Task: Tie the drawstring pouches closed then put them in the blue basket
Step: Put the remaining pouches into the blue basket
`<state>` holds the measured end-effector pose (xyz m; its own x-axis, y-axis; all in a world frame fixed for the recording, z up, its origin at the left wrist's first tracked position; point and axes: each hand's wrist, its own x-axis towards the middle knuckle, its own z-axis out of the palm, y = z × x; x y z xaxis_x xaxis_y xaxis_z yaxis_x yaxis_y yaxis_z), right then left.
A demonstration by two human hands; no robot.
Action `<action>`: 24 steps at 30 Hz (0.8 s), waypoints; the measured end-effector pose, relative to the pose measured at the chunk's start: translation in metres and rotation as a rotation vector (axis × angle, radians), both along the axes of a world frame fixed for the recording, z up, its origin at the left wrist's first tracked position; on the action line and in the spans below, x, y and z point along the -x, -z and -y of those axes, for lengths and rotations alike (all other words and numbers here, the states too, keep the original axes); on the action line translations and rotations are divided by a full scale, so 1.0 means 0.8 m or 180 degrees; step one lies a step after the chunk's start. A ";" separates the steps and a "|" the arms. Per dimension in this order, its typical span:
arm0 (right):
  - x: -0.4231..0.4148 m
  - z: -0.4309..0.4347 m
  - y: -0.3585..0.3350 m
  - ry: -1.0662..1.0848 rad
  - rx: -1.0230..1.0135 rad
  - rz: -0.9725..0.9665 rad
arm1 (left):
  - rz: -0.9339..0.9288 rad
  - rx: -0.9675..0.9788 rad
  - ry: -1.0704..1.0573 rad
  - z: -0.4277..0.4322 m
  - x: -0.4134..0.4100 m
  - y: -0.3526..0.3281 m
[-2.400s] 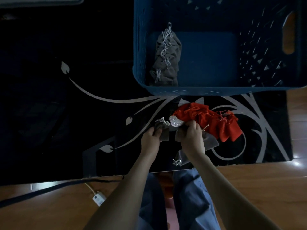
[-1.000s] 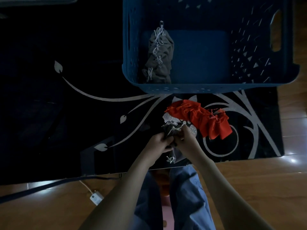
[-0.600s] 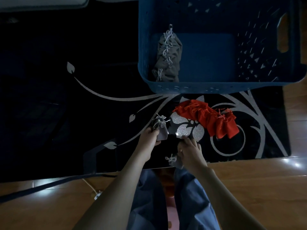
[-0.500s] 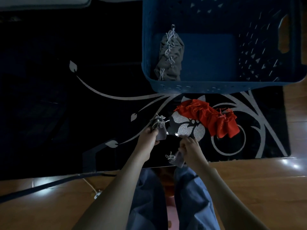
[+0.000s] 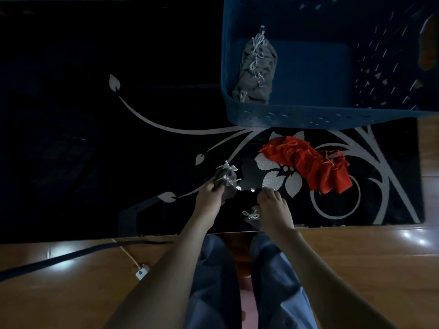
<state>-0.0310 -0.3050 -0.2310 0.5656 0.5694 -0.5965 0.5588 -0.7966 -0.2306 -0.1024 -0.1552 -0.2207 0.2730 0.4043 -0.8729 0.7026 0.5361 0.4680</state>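
Both hands, joined over one pouch by the red pouches (image 5: 308, 167) a second ago, have split. The left hand (image 5: 210, 198) has carried a grey pouch (image 5: 228, 184) off to the left and grips it from below, fingers curled round its body. The right hand (image 5: 273, 207) has dropped back toward the knees, onto a second pouch (image 5: 251, 216) at the near edge of the rug (image 5: 142, 162).

That suggests the knot on the grey pouch is done: its neck is gathered and a bow shows on top. It is not yet in the basket (image 5: 308, 117), where a row of tied pouches (image 5: 257, 67) lies along the left wall. The right hand is probably collecting the second pouch so both go in together. The red pouches lie in a heap just in front of the basket, untouched.

Two bows show above the left hand, so it may hold two pouches rather than one; dim light leaves that open. The right hand covers most of the second pouch, with only its bow and a grey edge peeking out at the hand's left. Whether the fingers pinch it or merely rest on it I cannot tell. The basket's far and right sides are cut off by the frame.
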 end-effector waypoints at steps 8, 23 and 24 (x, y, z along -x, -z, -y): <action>-0.012 -0.008 -0.009 0.3044 -0.1481 -0.1338 | 0.0104 0.0203 -0.0198 0.003 0.004 0.000; -0.035 -0.058 -0.150 0.2041 -0.2261 -0.2293 | 0.0705 -0.0217 0.0656 -0.008 -0.030 -0.124; -0.041 -0.062 -0.161 0.1852 -0.2178 -0.2090 | 0.0746 -0.0424 0.0824 -0.013 -0.033 -0.136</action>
<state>0.0018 -0.2551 -0.1021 0.5430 0.6434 -0.5396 -0.2505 -0.4892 -0.8354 -0.0758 -0.1446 -0.1116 0.5674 0.4014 -0.7190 0.6724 0.2782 0.6859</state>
